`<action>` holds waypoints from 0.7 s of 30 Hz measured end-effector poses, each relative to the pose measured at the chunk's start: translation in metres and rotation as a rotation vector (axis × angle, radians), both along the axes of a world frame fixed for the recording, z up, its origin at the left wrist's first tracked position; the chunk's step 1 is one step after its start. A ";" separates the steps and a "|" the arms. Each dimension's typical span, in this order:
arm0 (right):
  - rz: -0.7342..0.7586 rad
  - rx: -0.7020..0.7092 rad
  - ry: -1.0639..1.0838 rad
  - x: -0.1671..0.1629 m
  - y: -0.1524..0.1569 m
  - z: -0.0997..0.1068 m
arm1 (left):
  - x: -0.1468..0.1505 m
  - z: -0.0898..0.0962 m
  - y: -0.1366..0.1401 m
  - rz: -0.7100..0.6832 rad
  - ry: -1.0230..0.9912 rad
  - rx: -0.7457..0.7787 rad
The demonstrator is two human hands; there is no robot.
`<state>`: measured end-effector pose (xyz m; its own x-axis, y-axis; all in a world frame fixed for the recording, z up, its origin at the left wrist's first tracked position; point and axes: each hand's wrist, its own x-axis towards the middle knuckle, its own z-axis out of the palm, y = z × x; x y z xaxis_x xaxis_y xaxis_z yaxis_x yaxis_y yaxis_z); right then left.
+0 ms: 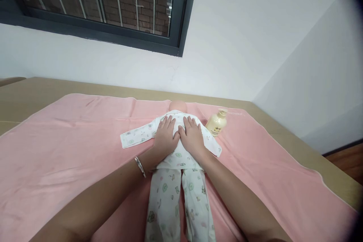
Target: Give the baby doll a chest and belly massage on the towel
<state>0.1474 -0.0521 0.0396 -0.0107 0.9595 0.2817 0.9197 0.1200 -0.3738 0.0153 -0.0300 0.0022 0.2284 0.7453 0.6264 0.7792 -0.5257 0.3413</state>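
Note:
A baby doll (178, 106) lies stretched out in a white top (181, 159) and matching trousers (166, 200) with small green and brown prints. Only the smooth crown of its head shows beyond the collar; its face is out of sight. My left hand (166, 134) rests flat on the left upper part of the top, fingers stretched toward the collar. Beside it, my right hand (192, 134) lies flat on the right upper part. The two thumbs come together over the middle. A silver bangle (140, 166) circles my left wrist.
A pale yellow pump bottle (217, 123) stands close to the doll's right-hand sleeve. Pink cloth (85, 140) is spread beneath everything on a wooden table (272, 130). Behind the table rise a white wall (227, 45) and a dark-framed window (159, 45) with bars.

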 end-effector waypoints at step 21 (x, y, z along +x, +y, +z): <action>-0.003 0.006 -0.018 -0.002 -0.001 -0.001 | -0.002 0.000 -0.003 -0.010 -0.038 0.006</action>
